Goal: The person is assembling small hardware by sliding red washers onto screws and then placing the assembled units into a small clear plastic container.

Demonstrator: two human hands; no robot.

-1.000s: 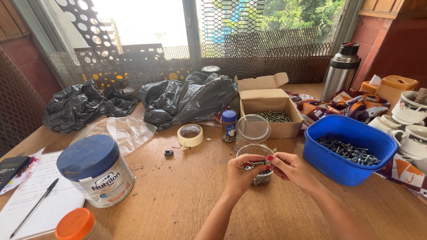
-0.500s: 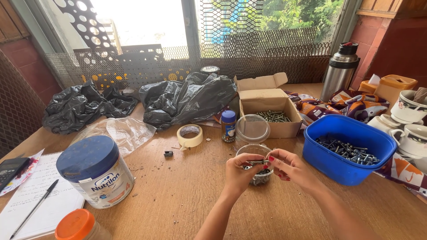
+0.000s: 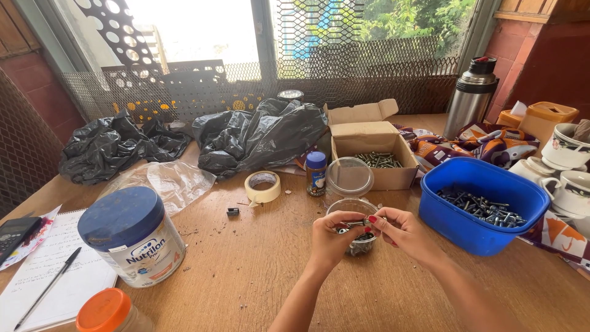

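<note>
Both hands now meet over the small clear bowl [image 3: 358, 233]: left hand [image 3: 329, 237] & right hand [image 3: 402, 230] have closed in, fingers pinched together on a small screw [image 3: 361, 223].

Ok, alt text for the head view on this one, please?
Two bare hands, left hand and right hand, pinch a small metal screw over a clear plastic cup on a wooden table. A blue tub of screws sits right, a blue-lidded tin left.

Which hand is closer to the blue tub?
Right. The right hand is just beside the blue tub, by its near left corner; the left hand sits farther off, across the small clear cup.
</note>
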